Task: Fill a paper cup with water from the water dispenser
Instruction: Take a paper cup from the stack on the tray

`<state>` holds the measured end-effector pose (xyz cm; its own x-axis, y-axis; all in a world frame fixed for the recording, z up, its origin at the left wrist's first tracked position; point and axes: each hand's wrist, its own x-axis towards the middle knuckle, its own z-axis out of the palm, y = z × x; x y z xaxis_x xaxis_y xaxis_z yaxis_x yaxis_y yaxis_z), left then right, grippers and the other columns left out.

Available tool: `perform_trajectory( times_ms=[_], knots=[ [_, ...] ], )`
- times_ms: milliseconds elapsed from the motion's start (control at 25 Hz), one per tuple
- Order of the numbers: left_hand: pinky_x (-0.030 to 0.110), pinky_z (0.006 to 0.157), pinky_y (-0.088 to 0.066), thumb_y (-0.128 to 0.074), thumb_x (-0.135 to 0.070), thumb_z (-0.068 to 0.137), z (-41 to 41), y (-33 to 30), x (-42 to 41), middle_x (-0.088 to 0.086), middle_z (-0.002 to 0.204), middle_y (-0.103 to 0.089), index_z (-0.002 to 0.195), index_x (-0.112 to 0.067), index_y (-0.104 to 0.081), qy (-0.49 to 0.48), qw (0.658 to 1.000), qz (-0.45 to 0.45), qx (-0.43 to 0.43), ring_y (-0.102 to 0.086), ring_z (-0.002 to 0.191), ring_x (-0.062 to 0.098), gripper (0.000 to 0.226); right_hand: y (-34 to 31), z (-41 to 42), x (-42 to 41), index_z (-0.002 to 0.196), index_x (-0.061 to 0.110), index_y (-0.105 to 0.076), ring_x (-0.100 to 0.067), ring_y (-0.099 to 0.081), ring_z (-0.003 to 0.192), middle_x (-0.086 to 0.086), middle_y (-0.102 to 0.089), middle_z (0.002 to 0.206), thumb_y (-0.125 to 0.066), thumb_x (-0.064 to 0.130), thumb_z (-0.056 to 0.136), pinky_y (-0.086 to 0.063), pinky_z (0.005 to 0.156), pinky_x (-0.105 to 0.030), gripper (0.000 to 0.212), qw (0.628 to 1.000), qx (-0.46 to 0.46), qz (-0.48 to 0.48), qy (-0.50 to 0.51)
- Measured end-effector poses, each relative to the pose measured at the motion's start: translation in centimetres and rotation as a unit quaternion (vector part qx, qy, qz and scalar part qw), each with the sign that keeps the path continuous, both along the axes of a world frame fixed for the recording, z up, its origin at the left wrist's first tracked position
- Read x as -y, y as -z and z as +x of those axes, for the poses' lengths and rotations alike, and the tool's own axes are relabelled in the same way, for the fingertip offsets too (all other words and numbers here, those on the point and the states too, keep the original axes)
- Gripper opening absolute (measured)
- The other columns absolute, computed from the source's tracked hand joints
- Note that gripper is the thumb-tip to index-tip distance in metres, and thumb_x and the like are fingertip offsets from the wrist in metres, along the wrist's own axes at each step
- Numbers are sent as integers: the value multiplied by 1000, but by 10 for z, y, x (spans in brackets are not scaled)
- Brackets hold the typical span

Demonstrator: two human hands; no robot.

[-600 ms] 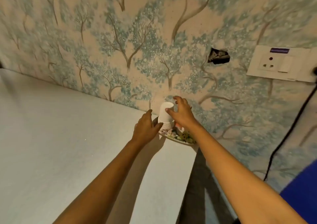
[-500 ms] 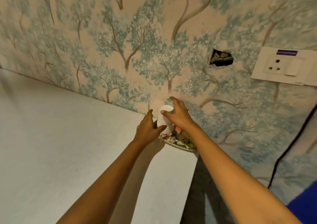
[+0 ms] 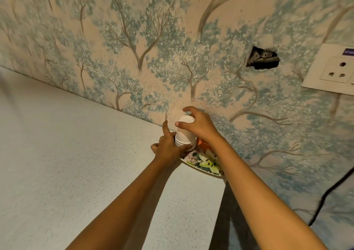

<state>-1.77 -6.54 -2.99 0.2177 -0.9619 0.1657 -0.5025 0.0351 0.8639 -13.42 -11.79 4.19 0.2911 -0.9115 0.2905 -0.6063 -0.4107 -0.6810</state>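
A stack of white paper cups (image 3: pixel 184 133) stands upside down on a flowered tray (image 3: pixel 203 163) at the far right corner of the counter, against the wall. My right hand (image 3: pixel 199 125) grips the top cup from above, thumb on its left side and fingers curled over its base. My left hand (image 3: pixel 168 146) holds the lower rims of the stack, with its index finger pointing up. No water dispenser is in view.
The speckled white counter (image 3: pixel 76 163) ends just right of the tray. Something orange (image 3: pixel 204 144) sits on the tray behind the cups. The wall carries a socket plate (image 3: pixel 333 71), a ragged hole (image 3: pixel 263 60) and a black cable (image 3: pixel 329 194) hanging at the right.
My left hand has closed around the base of the stack. My right hand's grip has settled on the top cup. The view has come closer to the cups.
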Motion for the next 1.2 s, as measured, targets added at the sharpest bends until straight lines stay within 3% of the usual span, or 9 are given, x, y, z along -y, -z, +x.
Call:
perform_trajectory(
  times_ms=[160, 320, 440, 560, 680, 800, 880, 1040, 1200],
  knots=[
    [40, 84, -27, -80, -44, 68, 1, 2, -1, -1, 122, -68, 149, -19, 9, -20, 1000, -3, 19, -53, 122, 24, 123, -19, -3, -2, 117, 18, -60, -25, -58, 106, -8, -61, 122, -71, 35, 80, -50, 84, -35, 42, 997, 69, -8, 15],
    [50, 95, -31, -74, -58, 59, 1, -2, 0, -3, 127, -66, 147, -25, 16, 2, 999, 11, 50, -53, 123, 26, 130, -58, -7, -9, 121, 19, -57, -20, -57, 106, -7, -61, 124, -67, 38, 83, -47, 84, -30, 44, 985, 155, -65, 39],
    [60, 108, -28, -69, -80, 40, 4, -6, 0, 4, 154, -36, 144, -37, 21, 27, 999, 7, 19, -39, 138, 28, 144, -63, -10, -31, 124, 25, -55, -18, -58, 103, -2, -59, 118, -63, 41, 86, -50, 85, -34, 42, 950, 298, -56, 73],
    [58, 115, -19, -68, -86, 42, 6, -27, -23, 1, 162, -11, 141, -48, 18, 56, 998, -23, -33, -33, 142, 29, 136, -45, -13, -64, 123, 22, -53, -16, -57, 95, -2, -57, 111, -53, 30, 94, -53, 72, -33, 30, 870, 485, 51, 72],
    [55, 116, -13, -72, -71, 58, 6, -51, -62, -4, 161, -16, 148, -37, 11, 97, 994, -53, 0, -33, 141, 27, 127, -20, -17, -96, 108, 11, -55, -29, -55, 102, -17, -53, 116, -49, 22, 95, -55, 70, -36, 18, 753, 621, 207, 71],
    [33, 112, -33, -75, -46, 73, 5, -63, -112, -4, 157, -27, 150, -29, 2, 171, 981, -60, -62, -38, 135, 17, 110, 1, -22, -138, 112, 3, -54, -39, -54, 112, -24, -52, 123, -46, 20, 95, -59, 59, -38, 26, 689, 659, 293, 67],
    [9, 93, -41, -72, -23, 82, 0, -67, -146, -3, 148, -39, 150, -21, -8, 202, 973, -62, -92, -42, 127, 10, 93, 9, -28, -173, 114, 4, -53, -35, -59, 99, -22, -56, 118, -45, 22, 96, -60, 53, -38, 27, 682, 660, 310, 61],
    [32, 98, -49, -73, -27, 80, -12, -65, -200, -2, 141, -50, 144, -24, -29, 229, 968, -31, -100, -51, 125, 17, 77, 23, -48, -241, 107, 6, -56, -36, -63, 81, -20, -63, 97, -40, 29, 98, -59, 55, -36, 29, 702, 615, 355, 55],
    [16, 76, -53, -71, -22, 83, -29, -69, -250, -22, 115, -58, 112, -44, -51, 292, 952, -18, -91, -58, 107, 1, 41, 29, -76, -299, 113, 16, -54, -35, -64, 79, -15, -65, 96, -39, 25, 99, -57, 65, -44, 22, 784, 522, 329, 71]
  ],
)
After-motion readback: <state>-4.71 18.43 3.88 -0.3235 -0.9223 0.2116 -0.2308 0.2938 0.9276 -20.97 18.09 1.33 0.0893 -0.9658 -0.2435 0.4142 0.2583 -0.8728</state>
